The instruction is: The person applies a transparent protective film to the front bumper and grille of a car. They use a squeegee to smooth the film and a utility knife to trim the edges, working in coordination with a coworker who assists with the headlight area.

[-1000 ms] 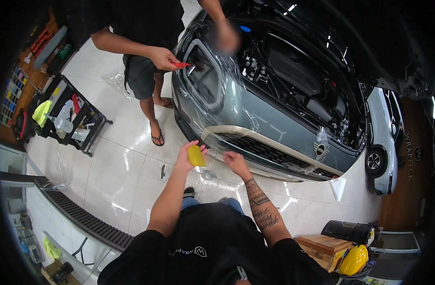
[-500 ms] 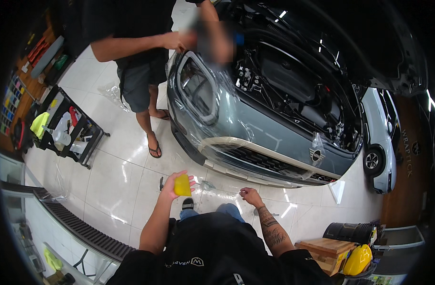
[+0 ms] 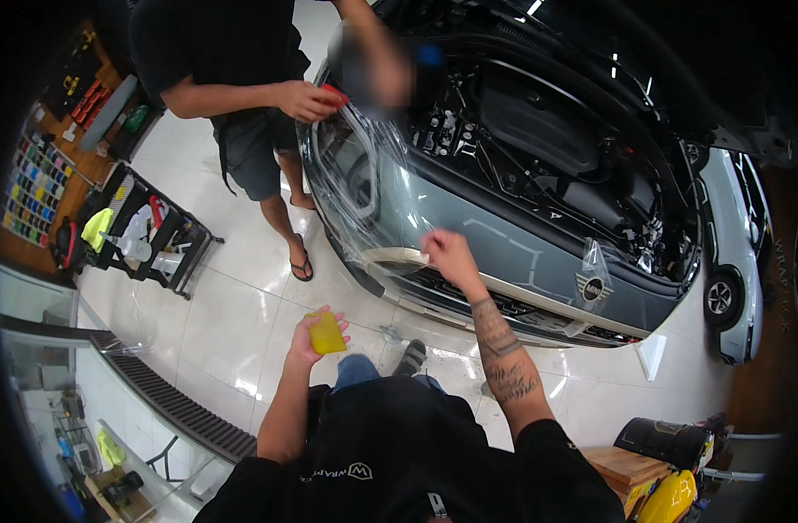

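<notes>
My left hand (image 3: 307, 342) is closed around a yellow squeegee (image 3: 327, 333), held low in front of my body, away from the car. My right hand (image 3: 450, 254) reaches forward to the front of the grey-green car (image 3: 504, 248). Its fingers pinch together at the loose edge of the clear film (image 3: 399, 261), beside the pale grille trim (image 3: 538, 303). This film lies wrinkled over the headlight (image 3: 354, 170) and the bumper corner. A small loose piece of clear film (image 3: 595, 259) hangs over the front badge.
At the left of the car stands a co-worker, whose hand (image 3: 307, 102) holds a red tool (image 3: 334, 94) near the headlight. The hood is up over the engine bay (image 3: 530, 131). A black tool cart (image 3: 168, 253) stands left; a wooden box (image 3: 621, 471) is at lower right.
My right hand has moved forward from near my body to the film at the car's front. The car looks closer. The squeegee stays in my left hand.
</notes>
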Motion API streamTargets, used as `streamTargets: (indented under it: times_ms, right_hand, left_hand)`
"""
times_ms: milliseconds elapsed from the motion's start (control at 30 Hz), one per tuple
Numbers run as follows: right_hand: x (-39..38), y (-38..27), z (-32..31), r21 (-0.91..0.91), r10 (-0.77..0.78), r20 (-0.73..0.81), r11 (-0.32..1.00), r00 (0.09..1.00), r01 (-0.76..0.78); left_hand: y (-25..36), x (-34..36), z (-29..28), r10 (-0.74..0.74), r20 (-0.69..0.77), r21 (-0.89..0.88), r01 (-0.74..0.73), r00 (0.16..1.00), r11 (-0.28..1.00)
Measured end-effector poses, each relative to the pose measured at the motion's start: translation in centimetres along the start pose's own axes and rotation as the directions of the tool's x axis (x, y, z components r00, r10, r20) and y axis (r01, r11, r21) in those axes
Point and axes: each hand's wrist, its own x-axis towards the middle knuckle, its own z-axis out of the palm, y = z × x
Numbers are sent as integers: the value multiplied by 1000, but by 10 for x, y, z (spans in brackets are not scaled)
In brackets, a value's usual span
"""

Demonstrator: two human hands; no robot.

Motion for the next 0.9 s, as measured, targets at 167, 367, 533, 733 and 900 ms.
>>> streamTargets:
  times_ms: [167, 367, 533, 733, 900]
  right_hand:
    - [65, 0, -14, -224, -148, -274, 971, 950, 87]
    - [100, -9, -6, -336, -126, -332, 942, 935, 7]
    - [133, -31, 15, -439, -84, -423, 890, 902, -123]
    - [161, -46, 22, -426, 131, -425, 844, 896, -325]
    - [160, -40, 38, -532, -157, -479, 834, 864, -144]
  left_hand:
    - [-7, -3, 51, 127, 23, 70, -128, 992, 989]
    - [20, 47, 69, 80, 139, 22, -84, 987, 996]
    - [62, 92, 110, 42, 256, -6, -41, 966, 999]
    - [113, 112, 156, -55, 388, 126, 6, 920, 992]
    - [143, 131, 154, -92, 377, 126, 47, 922, 991]
